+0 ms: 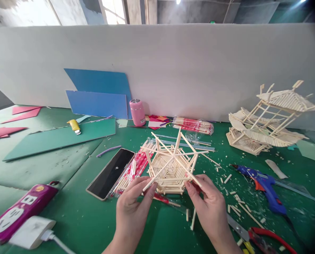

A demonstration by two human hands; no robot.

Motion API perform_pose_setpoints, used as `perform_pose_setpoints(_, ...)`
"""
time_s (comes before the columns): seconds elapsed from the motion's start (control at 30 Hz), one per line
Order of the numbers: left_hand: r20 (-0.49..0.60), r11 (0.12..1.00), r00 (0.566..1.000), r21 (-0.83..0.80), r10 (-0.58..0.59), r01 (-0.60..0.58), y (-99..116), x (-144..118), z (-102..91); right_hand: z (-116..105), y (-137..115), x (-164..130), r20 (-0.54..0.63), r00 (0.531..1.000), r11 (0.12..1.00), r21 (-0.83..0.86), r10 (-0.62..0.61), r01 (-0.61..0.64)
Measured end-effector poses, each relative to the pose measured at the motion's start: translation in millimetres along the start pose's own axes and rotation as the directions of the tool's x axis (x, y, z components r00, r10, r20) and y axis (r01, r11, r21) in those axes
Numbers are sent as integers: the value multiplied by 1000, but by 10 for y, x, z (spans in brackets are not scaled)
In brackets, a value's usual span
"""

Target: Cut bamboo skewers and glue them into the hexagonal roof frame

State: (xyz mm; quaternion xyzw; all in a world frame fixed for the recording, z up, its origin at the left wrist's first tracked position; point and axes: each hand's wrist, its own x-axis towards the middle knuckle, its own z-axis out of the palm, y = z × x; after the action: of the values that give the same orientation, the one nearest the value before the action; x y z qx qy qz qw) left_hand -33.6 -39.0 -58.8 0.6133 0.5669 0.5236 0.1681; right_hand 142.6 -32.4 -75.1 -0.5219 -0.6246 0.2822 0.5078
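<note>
Both hands hold up a hexagonal frame of thin wooden sticks (170,165) above the green table (75,211), tilted toward me. My left hand (132,204) pinches a stick end at the frame's lower left. At the lower right edge my right hand (207,203) grips the frame between thumb and fingers. Loose sticks jut out from the frame on all sides.
A finished stick pavilion model (268,120) stands at the far right. A blue glue gun (263,185), red-handled cutters (263,236), stick offcuts, a phone (111,173), packs of sticks (193,125), a pink cup (137,112), a power strip (22,210) and coloured sheets lie around.
</note>
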Motion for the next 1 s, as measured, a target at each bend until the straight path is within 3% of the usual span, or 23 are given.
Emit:
perform_pose_setpoints(0.13,37,999,998,6,-53,52,-25,-26,-43,-93,11,-67,5,999,997,-53,52,-51)
perform_pose_setpoints(0.23,29,991,991,38,-127,126,-75,-80,-108,-312,37,-126,-57,987,982,-106,152,-158)
perform_pose_setpoints(0.33,49,984,983,-7,-175,175,-115,-143,-178,-703,97,-132,-271,939,953,-159,209,-258)
perform_pose_setpoints(0.43,65,978,976,-15,-208,209,-97,-205,-252,-1193,178,-104,-514,850,924,-257,117,-282)
perform_pose_setpoints(0.53,88,988,984,52,-152,148,-42,-278,-333,-1596,233,-93,-613,788,903,-302,62,-305)
perform_pose_setpoints(0.63,255,994,967,93,26,-51,-3,-358,-386,-1728,238,-100,-651,759,881,-367,-14,-298)
perform_pose_setpoints(0.67,317,989,945,88,82,-115,5,-386,-391,-1696,231,-103,-627,778,869,-402,-31,-289)
perform_pose_setpoints(0.73,409,980,900,62,149,-190,24,-441,-377,-1531,208,-108,-498,867,848,-465,-16,-252)
perform_pose_setpoints(0.8,464,978,869,33,170,-208,50,-492,-344,-1277,182,-102,-177,984,831,-547,5,-103)
perform_pose_setpoints(0.83,487,978,856,16,174,-208,65,-514,-326,-1138,171,-92,43,999,818,-574,-6,30)
perform_pose_setpoints(0.87,505,979,845,0,177,-205,79,-532,-309,-1004,162,-77,344,938,747,-611,-50,264)
perform_pose_setpoints(0.9,523,979,833,-14,179,-201,91,-546,-295,-882,157,-54,493,868,712,-588,-60,384)
perform_pose_setpoints(0.97,550,979,815,-32,184,-199,104,-563,-276,-692,155,11,661,748,638,-550,-62,539)
perform_pose_setpoints(1.0,557,979,809,-34,186,-201,104,-569,-270,-625,158,52,697,715,613,-540,-59,577)
